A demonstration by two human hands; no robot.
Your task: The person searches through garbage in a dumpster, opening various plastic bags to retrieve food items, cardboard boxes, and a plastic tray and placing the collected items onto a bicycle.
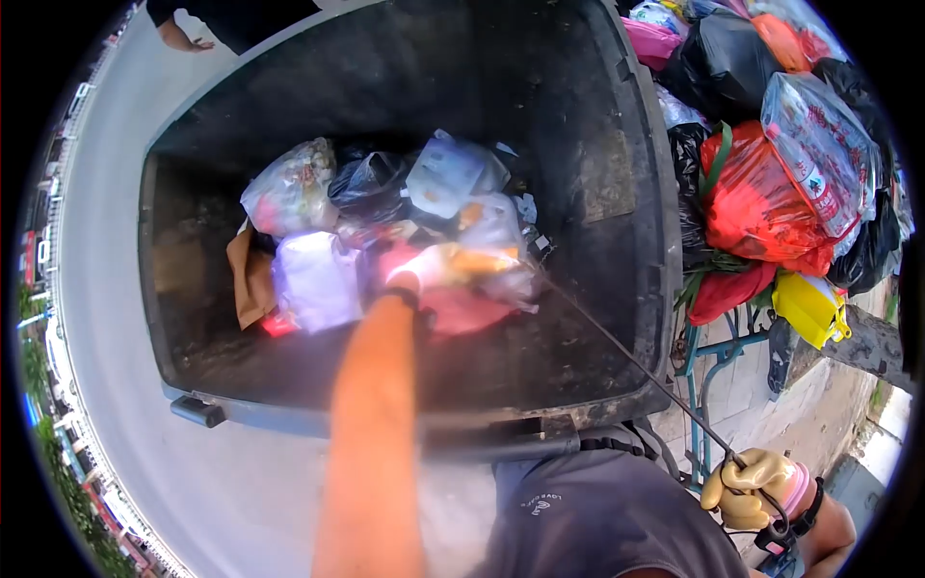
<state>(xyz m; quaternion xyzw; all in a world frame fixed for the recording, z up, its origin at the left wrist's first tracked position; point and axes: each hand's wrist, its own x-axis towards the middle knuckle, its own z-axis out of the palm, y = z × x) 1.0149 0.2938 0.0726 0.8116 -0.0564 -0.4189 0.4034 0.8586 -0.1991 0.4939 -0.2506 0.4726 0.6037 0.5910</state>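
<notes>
My left hand [438, 265] reaches down into a large black wheeled bin [520, 385], over bags of rubbish. It is smeared by motion and glare, so its fingers and any hold cannot be made out. A dark band circles that wrist. In a tan glove, my right hand [752, 489] is closed around a long thin metal rod [631, 358]. The rod slants into the bin, its far end close to the bags. Around my left hand lie a white-lilac bag [318, 281], a pinkish-red bag [467, 313] and a clear bag of scraps [292, 188].
Beside the bin on the right rises a heap of bags, including a red bag [747, 197], a black bag [723, 63] and a yellow bag [809, 306]. A blue-green metal frame [696, 376] stands below. Another person's hand [183, 39] shows beyond the bin.
</notes>
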